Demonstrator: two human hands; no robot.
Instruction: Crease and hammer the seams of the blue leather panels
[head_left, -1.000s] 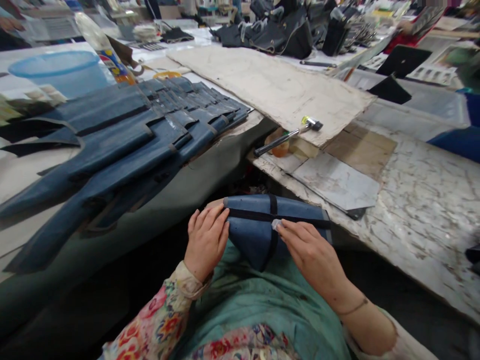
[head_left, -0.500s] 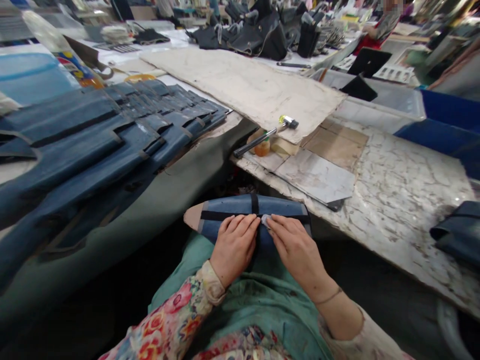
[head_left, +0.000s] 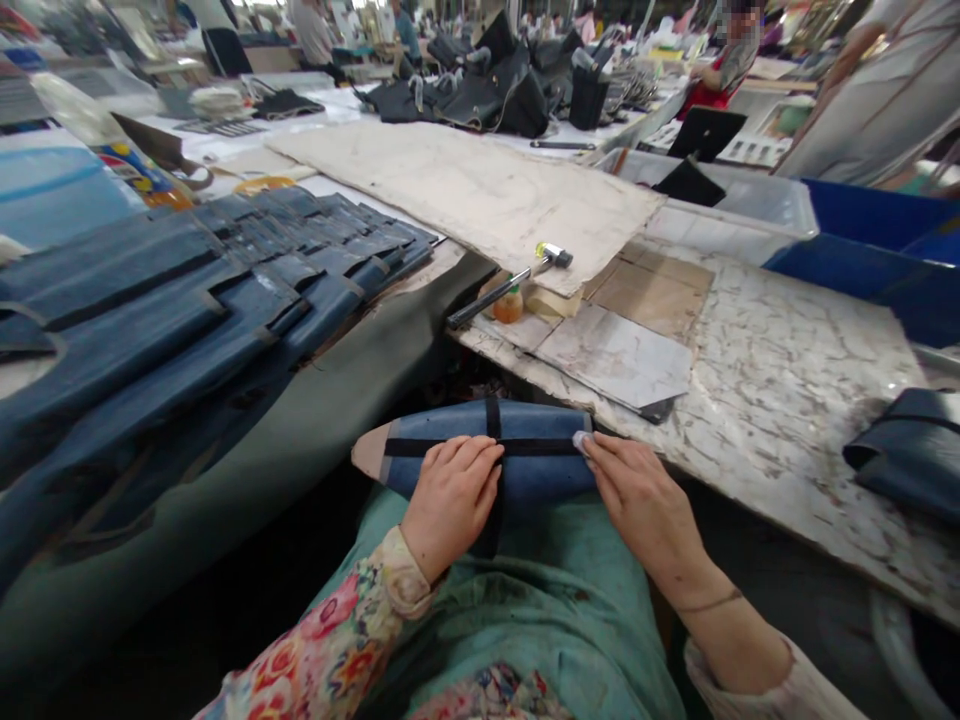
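Across my lap lies a blue leather-like piece (head_left: 540,480) with crossing black strips and a tan pointed left end. My left hand (head_left: 456,495) rests flat on it, fingers stretched out over the long black strip near the crossing. Between the fingertips of my right hand (head_left: 645,495) is a small whitish wad (head_left: 582,443), perhaps cloth. It presses on the strip close to the piece's right end. The underside of the piece is hidden.
A hammer (head_left: 510,287) lies by a small orange jar (head_left: 508,305) on the worn table (head_left: 795,370). To the left are overlapping blue pieces (head_left: 165,290). Plastic bins (head_left: 862,240) stand at right, with people beyond. Another blue piece (head_left: 911,450) lies at the right edge.
My right hand has slid the wad rightward along the black strip, from near the crossing to the right end. My left hand stays on the piece. The view has shifted slightly.
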